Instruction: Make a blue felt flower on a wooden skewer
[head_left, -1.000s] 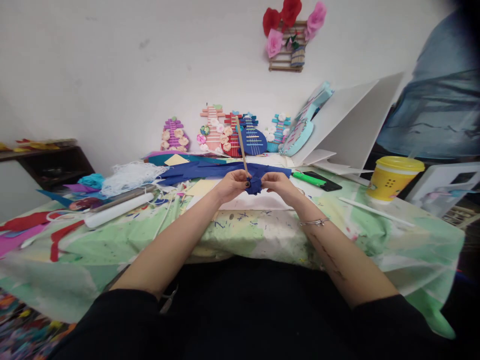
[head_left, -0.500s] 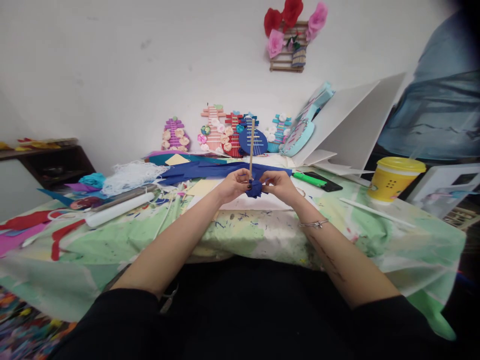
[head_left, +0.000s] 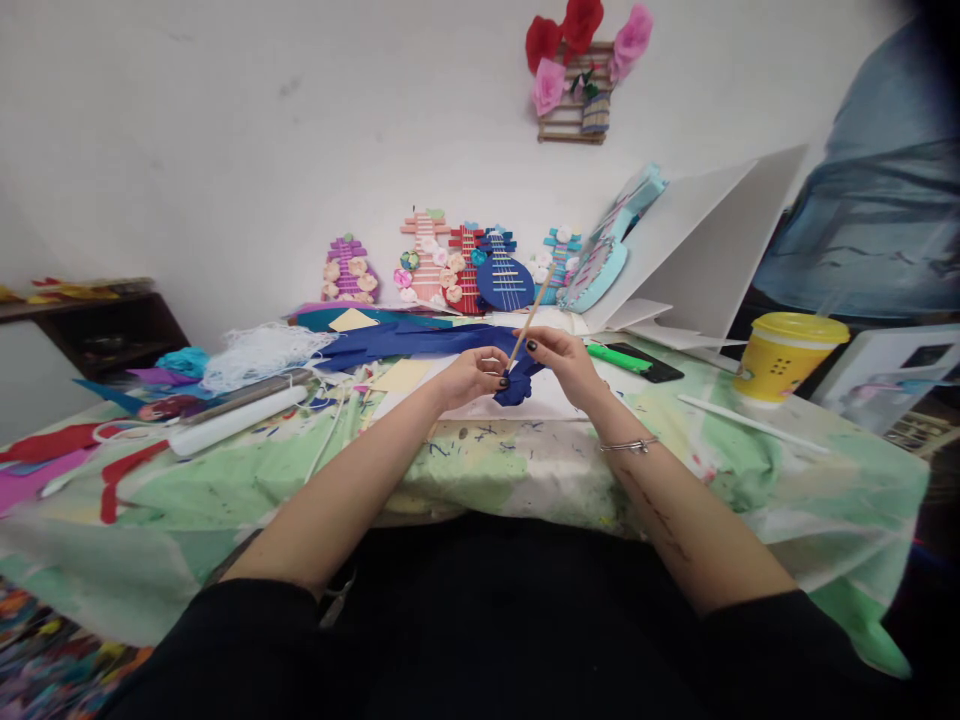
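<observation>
The left hand [head_left: 472,380] is closed, and between its thumb and fingers it grips the lower part of a thin, light-brown wooden stick [head_left: 534,313], which leans toward the right side. At the bottom end of this stick is a crumpled dark-blue bundle of soft, paper-like material [head_left: 514,393], located just under the left fingertips and above a flat white sheet [head_left: 480,409]. The right hand [head_left: 566,362] has its fingers bent beside the stick and very near to the bundle; I cannot tell whether it is gripping something. On its wrist is a thin silver-coloured bracelet [head_left: 630,447]. Behind the hands, long dark-blue strips [head_left: 405,342] are lying across the table, which wears a green and white patterned cloth [head_left: 517,462]. Near the right hand there is a bright-green elongated object [head_left: 619,359] resting against a flat black object [head_left: 666,370]. Farther right stands a yellow cup with lid [head_left: 784,362].
</observation>
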